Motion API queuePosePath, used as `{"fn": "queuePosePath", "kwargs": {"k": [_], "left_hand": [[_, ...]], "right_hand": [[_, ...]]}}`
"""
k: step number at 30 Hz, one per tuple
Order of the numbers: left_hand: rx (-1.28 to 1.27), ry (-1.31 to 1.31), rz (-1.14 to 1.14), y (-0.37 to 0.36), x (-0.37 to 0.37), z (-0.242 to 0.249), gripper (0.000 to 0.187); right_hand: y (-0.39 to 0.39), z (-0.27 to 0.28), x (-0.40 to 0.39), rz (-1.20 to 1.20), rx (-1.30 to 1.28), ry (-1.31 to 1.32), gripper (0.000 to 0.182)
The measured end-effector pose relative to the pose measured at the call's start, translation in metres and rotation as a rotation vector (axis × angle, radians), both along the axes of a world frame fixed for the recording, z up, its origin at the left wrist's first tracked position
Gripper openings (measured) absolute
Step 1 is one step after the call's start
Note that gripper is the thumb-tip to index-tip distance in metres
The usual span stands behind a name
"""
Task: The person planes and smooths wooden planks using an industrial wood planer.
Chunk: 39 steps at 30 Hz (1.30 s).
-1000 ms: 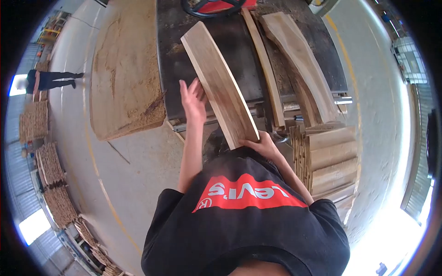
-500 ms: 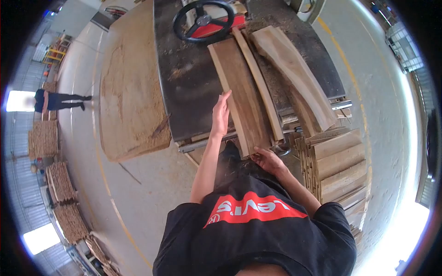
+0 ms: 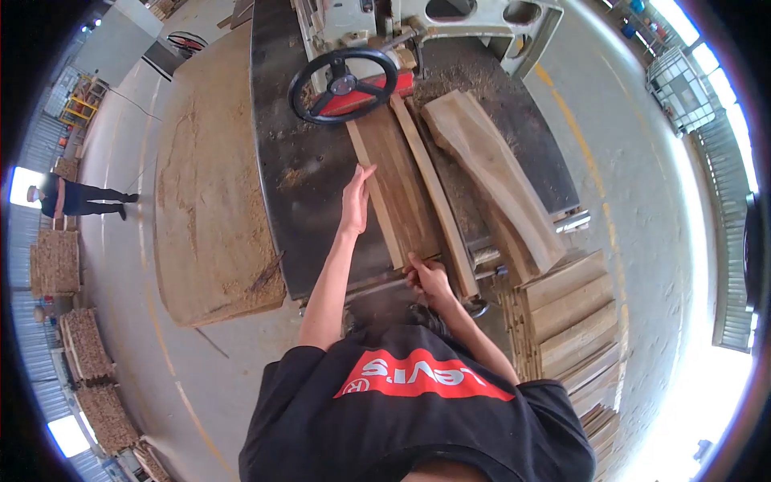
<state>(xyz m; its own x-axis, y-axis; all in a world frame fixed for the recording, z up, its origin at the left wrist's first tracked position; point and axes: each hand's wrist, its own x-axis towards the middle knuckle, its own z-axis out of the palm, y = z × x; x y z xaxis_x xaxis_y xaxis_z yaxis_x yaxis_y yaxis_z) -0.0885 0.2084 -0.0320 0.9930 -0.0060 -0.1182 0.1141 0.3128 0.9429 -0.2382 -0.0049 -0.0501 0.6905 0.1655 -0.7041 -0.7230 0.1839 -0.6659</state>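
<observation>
A flat brown board [image 3: 397, 185] lies lengthwise on the dark machine table, its far end under the black handwheel. My left hand [image 3: 356, 201] rests along the board's left edge, fingers stretched out flat. At the near end, my right hand [image 3: 428, 279] grips the board's end, fingers bent around it. A narrow wooden strip [image 3: 434, 197] runs along the board's right side. Farther right, a wavy-edged slab [image 3: 498, 181] lies at a slant, its near end reaching past the table edge.
The black handwheel [image 3: 343, 84] and pale machine frame [image 3: 482, 24] stand at the far side. A large wooden panel [image 3: 213, 193] lies left of the table [image 3: 301, 233]. Stacked boards [image 3: 570, 313] are at the right. A person [image 3: 80, 197] stands far left.
The board has slid away from me along the strip, its far end now under the handwheel. Both hands have moved with it. The view has shifted, showing more of the machine.
</observation>
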Motion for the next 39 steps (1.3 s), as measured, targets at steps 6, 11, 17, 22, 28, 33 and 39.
{"fn": "queuePosePath", "kwargs": {"k": [6, 11, 17, 22, 28, 33, 39], "left_hand": [[-0.131, -0.028, 0.071, 0.016, 0.054, -0.003, 0.079], [-0.185, -0.041, 0.227, 0.026, 0.071, -0.008, 0.062], [0.325, -0.154, 0.309, 0.011, 0.005, -0.014, 0.055], [0.708, -0.199, 0.182, -0.004, -0.035, -0.006, 0.058], [0.851, -0.364, 0.033, 0.007, 0.014, -0.011, 0.062], [1.321, -0.367, 0.054, -0.006, 0.015, -0.033, 0.093], [1.377, -0.410, 0.191, -0.008, 0.012, -0.036, 0.093]], "right_hand": [[0.032, -0.004, 0.054, -0.145, -0.062, 0.025, 0.044], [0.047, 0.002, 0.090, -0.204, -0.078, 0.001, 0.043], [0.070, -0.007, 0.131, -0.249, -0.047, -0.060, 0.041], [0.091, 0.019, 0.162, -0.258, -0.235, -0.085, 0.048], [0.077, 0.058, 0.179, -0.026, -0.605, -0.395, 0.045], [-0.028, 0.096, 0.144, -0.097, -0.991, -0.813, 0.035], [-0.200, 0.089, 0.098, 0.281, -1.622, -0.406, 0.122]]}}
